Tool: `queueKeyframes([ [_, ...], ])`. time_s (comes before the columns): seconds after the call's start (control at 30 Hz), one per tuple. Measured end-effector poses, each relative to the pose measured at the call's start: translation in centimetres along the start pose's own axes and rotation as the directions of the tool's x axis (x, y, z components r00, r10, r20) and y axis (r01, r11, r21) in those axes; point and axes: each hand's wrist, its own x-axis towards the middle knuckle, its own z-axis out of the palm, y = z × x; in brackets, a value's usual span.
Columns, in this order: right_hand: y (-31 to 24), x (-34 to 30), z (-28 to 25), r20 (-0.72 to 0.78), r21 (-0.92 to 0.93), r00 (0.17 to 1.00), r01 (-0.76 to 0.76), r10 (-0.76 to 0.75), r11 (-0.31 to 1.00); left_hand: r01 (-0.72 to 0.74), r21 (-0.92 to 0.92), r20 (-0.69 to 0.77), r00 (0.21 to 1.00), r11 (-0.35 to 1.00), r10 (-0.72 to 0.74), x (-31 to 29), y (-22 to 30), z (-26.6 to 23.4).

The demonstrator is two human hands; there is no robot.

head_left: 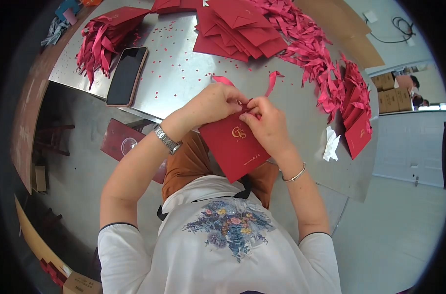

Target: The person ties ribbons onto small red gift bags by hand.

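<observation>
Silver-grey metal first: noted a broad worktable (306, 122). Saw a long heap of pink-red ribbons (301, 29) along its far right side. Just left of that, found a loose stack of red bags (237, 29), fanned and overlapping. Logged a ribboned bundle (98, 46) at far left and a ribboned row of bags (358, 137) toward the right edge. Found the red paper bag (235, 152) at the near edge of the table, over brown trousers (184, 161), tilted, gold emblem (238, 133) facing up. Spotted a dark-screened phone (126, 76) lying just beside the left bundle. Observed the left hand (215, 103) with fingertips closed, pinching pink ribbon (272, 82) at the bag's top edge; saw the right hand (267, 120) close against it, thumb and forefinger likewise pinched there. Could not make out any knot beneath. Recorded a crumpled white tissue (332, 144) on the right, and last, scattered red dots (157, 93) across the metal
</observation>
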Motion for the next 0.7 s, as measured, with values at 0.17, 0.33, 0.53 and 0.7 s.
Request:
queueKeyframes([
  [0.17, 0.1, -0.4, 0.0, -0.079, 0.016, 0.997, 0.014, -0.012, 1.000, -0.187, 0.160, 0.036, 0.982, 0.969, 0.184, 0.5, 0.5, -0.2],
  [0.33, 0.8, -0.5, 0.1, -0.081, 0.094, 0.997, -0.006, 0.014, 0.996, -0.307, 0.318, 0.081, 0.952, 0.897, 0.297, 0.9, 0.4, 0.1],
  [0.53, 0.5, -0.7, -0.5, -0.022, -0.009, 0.999, 0.026, -0.026, 1.000, -0.228, 0.394, 0.055, 0.973, 0.890, 0.225, 0.6, -0.6, -0.1],
  [0.7, 1.6, -0.9, -0.7, 0.007, -0.070, 1.000, -0.004, 0.004, 0.998, 0.129, 0.221, -0.175, 0.980, 0.967, -0.091, -0.2, -1.6, -2.4],
])
